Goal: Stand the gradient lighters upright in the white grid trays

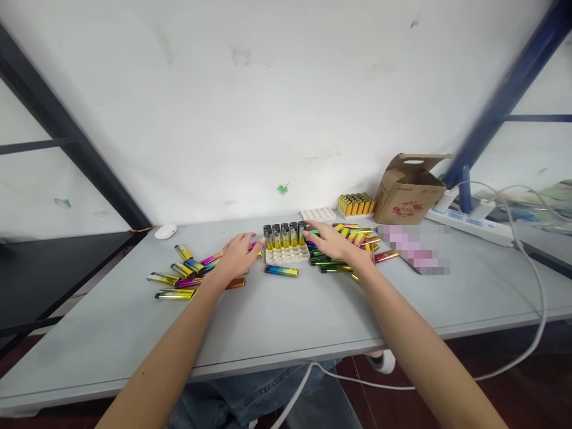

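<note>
A cream plastic tray with round sockets (286, 256) is set on the grey table (277, 333), at the middle and towards the far edge; a row of upright lighters with dark caps and yellow bodies (285, 233) is stood in its far sockets, while the near sockets are seen bare. The left hand (239, 253) is laid flat and open just left of the tray, over the scattered metallic rainbow lighters (183, 274), with nothing gripped. The right hand (333, 243) is stretched over a second heap of glossy lighters (361, 239), its fingertips (309, 229) brought against the right end of the row; whether anything is pinched there cannot be told. One blue-and-yellow lighter (281, 271) is left lying just near of the tray.

Judged from this, the tray is best steadied by the left hand; each lighter is best seated cap up and pressed fully into its socket, so that neighbours are not tipped.

Further right, a brown cardboard box (409, 193) is stood open.
</note>
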Tool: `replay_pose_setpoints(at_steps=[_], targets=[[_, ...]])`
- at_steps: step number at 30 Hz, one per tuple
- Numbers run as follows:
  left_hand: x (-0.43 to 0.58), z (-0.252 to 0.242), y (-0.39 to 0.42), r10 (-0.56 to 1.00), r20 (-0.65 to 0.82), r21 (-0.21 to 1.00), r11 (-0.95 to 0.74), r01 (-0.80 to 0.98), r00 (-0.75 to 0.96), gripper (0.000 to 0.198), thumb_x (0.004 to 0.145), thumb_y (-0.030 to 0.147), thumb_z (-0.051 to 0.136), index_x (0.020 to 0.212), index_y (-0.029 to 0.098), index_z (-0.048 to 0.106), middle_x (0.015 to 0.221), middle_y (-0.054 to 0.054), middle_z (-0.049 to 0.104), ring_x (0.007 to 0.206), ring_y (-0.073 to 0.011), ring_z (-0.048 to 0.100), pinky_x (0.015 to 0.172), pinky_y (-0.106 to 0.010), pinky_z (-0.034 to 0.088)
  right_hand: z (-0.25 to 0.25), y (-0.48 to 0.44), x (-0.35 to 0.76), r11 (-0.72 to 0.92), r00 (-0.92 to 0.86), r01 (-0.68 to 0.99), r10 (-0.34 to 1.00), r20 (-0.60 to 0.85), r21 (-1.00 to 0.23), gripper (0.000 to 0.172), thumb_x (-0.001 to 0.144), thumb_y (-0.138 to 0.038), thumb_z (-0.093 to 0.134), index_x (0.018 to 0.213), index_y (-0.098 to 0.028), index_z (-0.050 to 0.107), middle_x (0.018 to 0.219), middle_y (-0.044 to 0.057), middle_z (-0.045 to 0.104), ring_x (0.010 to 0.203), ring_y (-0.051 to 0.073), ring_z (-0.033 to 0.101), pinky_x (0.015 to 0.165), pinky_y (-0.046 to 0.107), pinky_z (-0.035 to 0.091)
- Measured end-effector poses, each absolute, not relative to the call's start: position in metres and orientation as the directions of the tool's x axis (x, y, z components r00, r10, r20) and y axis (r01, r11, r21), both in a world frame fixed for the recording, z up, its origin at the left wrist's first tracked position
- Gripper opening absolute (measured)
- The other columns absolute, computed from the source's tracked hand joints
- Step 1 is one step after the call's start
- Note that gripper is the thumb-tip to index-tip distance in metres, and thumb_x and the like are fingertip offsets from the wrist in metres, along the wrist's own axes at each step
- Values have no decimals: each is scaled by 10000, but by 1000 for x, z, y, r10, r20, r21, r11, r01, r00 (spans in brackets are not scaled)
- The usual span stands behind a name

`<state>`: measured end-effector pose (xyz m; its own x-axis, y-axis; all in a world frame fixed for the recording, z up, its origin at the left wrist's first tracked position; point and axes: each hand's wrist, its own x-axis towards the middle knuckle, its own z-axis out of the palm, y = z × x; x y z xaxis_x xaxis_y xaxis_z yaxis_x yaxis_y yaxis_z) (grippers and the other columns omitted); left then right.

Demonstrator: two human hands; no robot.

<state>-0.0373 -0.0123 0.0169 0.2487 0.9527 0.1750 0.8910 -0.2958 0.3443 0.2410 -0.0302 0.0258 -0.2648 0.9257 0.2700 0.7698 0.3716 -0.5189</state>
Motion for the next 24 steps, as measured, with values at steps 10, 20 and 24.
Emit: replay_pose_setpoints(at_steps=[10, 20, 24], targets=[[-42, 13, -7, 977, 211, 222, -72, 972, 24, 634, 935, 575, 230, 1269, 150, 562, 1325, -203, 552, 1286, -378, 448, 1067, -548, 298, 23, -36, 235, 404, -354, 835, 914, 197, -373, 916, 645, -631, 743, 1362, -139, 456, 1347, 181, 549, 1323, 369, 421, 1067, 464, 360], [-90, 23, 11, 942, 69, 191, 311, 931, -329, 704, 825, 594, 403, 1294, 83, 527, 1311, -273, 532, 1289, -464, 426, 1014, -555, 349, 28, -40, 228, 387, -356, 870, 922, 155, -305, 651, 692, -495, 746, 1187, -137, 523, 1230, 181, 600, 1234, 357, 495, 1040, 468, 369], [-93, 26, 10, 917, 51, 211, 377, 902, -396, 693, 788, 629, 425, 1248, 130, 565, 1336, -273, 519, 1277, -521, 409, 956, -647, 345, 28, -40, 227, 390, -356, 863, 920, 163, -320, 604, 684, -474, 754, 1144, -158, 524, 1188, 155, 617, 1190, 345, 525, 1009, 457, 392]])
